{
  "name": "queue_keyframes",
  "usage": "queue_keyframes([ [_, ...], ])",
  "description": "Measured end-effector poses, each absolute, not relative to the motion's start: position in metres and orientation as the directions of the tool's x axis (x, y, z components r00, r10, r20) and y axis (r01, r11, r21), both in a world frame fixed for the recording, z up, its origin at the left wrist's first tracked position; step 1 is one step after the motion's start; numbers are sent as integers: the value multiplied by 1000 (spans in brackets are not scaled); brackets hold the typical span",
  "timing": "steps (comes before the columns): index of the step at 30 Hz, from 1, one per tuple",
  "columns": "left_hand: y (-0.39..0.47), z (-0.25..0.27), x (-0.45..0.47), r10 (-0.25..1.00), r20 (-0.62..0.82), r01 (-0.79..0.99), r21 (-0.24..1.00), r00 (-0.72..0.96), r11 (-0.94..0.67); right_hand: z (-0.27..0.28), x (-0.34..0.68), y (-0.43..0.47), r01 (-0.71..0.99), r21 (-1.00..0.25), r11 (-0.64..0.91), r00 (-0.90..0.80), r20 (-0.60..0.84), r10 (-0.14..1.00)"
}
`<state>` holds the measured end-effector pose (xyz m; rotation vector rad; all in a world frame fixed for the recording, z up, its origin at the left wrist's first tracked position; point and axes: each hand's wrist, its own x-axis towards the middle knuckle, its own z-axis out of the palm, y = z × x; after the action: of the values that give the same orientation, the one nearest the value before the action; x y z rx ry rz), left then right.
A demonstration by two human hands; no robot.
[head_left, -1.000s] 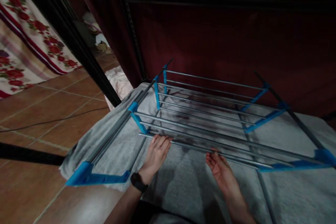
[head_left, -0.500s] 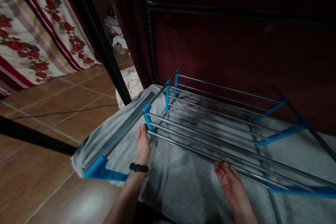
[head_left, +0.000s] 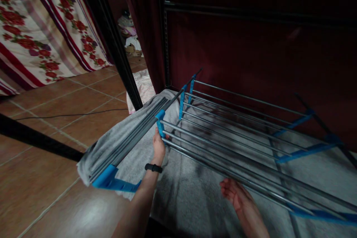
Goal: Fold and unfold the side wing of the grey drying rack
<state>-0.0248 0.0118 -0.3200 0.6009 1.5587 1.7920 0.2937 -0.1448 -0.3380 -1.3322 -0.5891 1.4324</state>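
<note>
A metal drying rack (head_left: 223,138) with grey rods and blue plastic brackets lies on a grey blanket (head_left: 195,200). My left hand (head_left: 158,147), with a black band on its wrist, is closed around the lower end of a near-side blue bracket (head_left: 160,123); most of its fingers are hidden behind it. My right hand (head_left: 237,197) is palm up, fingers loosely bent, just below the front rods and apart from them. Nothing is in it. Left of the rack, several grey tubes (head_left: 131,134) lie side by side, ending in a blue corner piece (head_left: 111,180).
Black metal posts (head_left: 111,37) and a dark red cloth (head_left: 237,52) stand around the blanket. On the left, a floral curtain (head_left: 55,26) hangs over a tiled floor (head_left: 41,145) with a thin black cable. Piled cloths (head_left: 129,33) lie farther back.
My right hand has come away from the front rod, down and slightly left. My left hand has moved up a little onto the blue bracket. The view has shifted slightly left.
</note>
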Motion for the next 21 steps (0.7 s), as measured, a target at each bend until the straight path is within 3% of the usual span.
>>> queue_keyframes([
  [3, 14, -322, -24, 730, -90, -192, 980, -677, -57, -322, 261, -144, -146, -941, -304, 27, -311, 950],
  [6, 15, -323, -22, 720, -94, -195, 979, -687, -58, -305, 219, -130, 138, -988, -66, 37, -61, 997],
  [9, 13, -320, -21, 724, -96, -194, 980, -683, -53, -292, 175, -104, 353, -895, 274, -87, 260, 962],
  [11, 12, -318, -20, 735, -95, -194, 980, -672, -51, -285, 146, -84, 509, -750, 423, -213, 367, 906],
  [16, 11, -315, -22, 752, -69, -184, 981, -656, -70, -274, 88, -43, 798, -369, 477, -420, 228, 879],
  [21, 11, -321, -24, 765, -66, -194, 978, -640, -78, -271, 71, -25, 863, -177, 472, -467, 70, 881],
])
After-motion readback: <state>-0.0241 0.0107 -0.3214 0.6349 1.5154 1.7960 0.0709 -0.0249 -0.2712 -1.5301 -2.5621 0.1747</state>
